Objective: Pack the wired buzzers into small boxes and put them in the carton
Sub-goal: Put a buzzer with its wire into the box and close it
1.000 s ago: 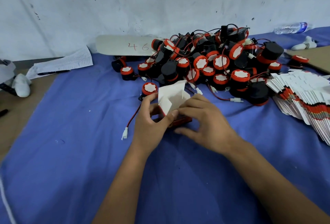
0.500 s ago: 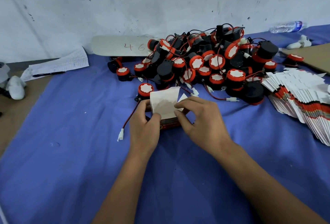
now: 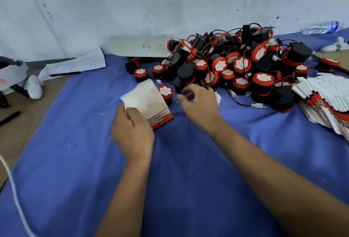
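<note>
Your left hand [image 3: 132,132] grips the box [image 3: 149,102] on the cloth [image 3: 75,142]; your right hand [image 3: 198,104], loosely curled, holds nothing visible — blurred. Take the nearest buzzer [image 3: 165,91] — gather its wire first.

Your table [image 3: 188,180] has a buzzer pile [image 3: 236,66] just past your fingers [image 3: 186,93], flat boxes [image 3: 328,100] off right.

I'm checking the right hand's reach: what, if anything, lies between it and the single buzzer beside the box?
Nothing visible. The right hand hovers just right of the buzzer, with only bare blue cloth between; the box lies on its other side.
</note>
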`<state>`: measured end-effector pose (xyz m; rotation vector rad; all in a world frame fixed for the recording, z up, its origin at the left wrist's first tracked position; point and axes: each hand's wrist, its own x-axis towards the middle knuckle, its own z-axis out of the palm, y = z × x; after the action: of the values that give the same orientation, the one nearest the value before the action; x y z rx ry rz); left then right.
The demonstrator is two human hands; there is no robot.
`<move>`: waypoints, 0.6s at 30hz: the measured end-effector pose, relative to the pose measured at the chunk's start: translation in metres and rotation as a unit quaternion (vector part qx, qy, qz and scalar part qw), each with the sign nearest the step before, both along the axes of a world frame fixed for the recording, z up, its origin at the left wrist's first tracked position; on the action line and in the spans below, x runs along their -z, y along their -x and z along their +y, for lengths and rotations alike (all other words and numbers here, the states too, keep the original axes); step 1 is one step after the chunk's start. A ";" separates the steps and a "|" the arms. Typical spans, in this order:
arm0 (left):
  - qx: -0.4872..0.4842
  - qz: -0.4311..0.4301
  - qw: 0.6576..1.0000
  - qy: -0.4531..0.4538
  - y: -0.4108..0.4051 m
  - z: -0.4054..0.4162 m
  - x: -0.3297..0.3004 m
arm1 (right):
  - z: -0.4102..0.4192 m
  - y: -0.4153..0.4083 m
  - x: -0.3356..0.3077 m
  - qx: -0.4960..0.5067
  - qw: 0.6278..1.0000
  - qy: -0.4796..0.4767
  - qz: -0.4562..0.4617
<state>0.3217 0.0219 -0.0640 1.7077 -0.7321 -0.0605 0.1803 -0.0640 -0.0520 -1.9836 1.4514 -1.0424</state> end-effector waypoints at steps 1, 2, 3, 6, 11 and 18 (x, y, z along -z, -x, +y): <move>-0.023 0.013 1.000 0.009 -0.006 0.001 -0.001 | -0.008 -0.013 0.001 -0.014 0.998 -0.007 0.065; -0.039 0.027 0.999 0.015 -0.012 0.002 -0.002 | -0.015 -0.025 0.003 -0.031 0.994 -0.017 0.107; -0.051 0.037 0.998 0.019 -0.016 0.002 -0.003 | -0.021 -0.036 0.004 -0.042 0.991 -0.032 0.124; -0.079 0.045 0.996 0.019 -0.023 0.004 -0.006 | -0.034 -0.059 0.012 -0.050 0.984 -0.072 0.153; -0.089 0.064 0.994 0.017 -0.027 0.003 -0.006 | -0.029 -0.050 0.019 -0.048 0.989 0.004 0.139; -0.018 0.048 0.999 -0.013 -0.017 -0.002 0.001 | 0.014 0.020 0.008 -0.072 0.960 -0.047 -0.266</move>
<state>0.3391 0.0200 -0.0652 1.7302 -0.6324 -0.1267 0.1599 -0.0501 -0.0604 -1.5485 1.0272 -1.2867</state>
